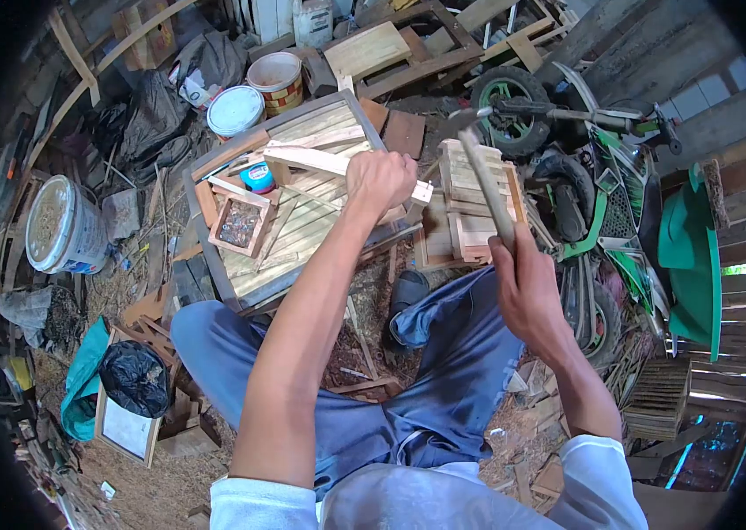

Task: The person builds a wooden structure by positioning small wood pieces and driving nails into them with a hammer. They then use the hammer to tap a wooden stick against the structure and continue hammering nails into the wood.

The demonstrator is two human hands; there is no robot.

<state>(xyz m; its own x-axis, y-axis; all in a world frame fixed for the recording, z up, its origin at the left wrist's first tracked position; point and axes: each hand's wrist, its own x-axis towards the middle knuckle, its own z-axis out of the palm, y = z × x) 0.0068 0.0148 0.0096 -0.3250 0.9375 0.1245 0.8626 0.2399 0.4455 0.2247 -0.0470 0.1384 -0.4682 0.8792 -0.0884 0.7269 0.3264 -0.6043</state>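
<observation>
My left hand [382, 183] is closed around a pale wooden piece [313, 159], holding it over the low slatted worktable [254, 281]. One end of the piece sticks out to the right of my fist. My right hand [527, 287] grips the handle of a hammer [488, 181], raised with its head up and away from me. To the left of the held wood, a small wooden box [241, 224] contains many small metal bits, perhaps nails. A blue round container [257, 177] sits just behind that box.
Slatted wooden pieces [476, 190] are stacked right of the worktable. A green motorbike [607, 185] stands beyond them, near a green plastic chair [691, 256]. Buckets [236, 112] stand behind the table, and another full bucket [64, 225] is at left. Wood scraps and shavings cover the floor.
</observation>
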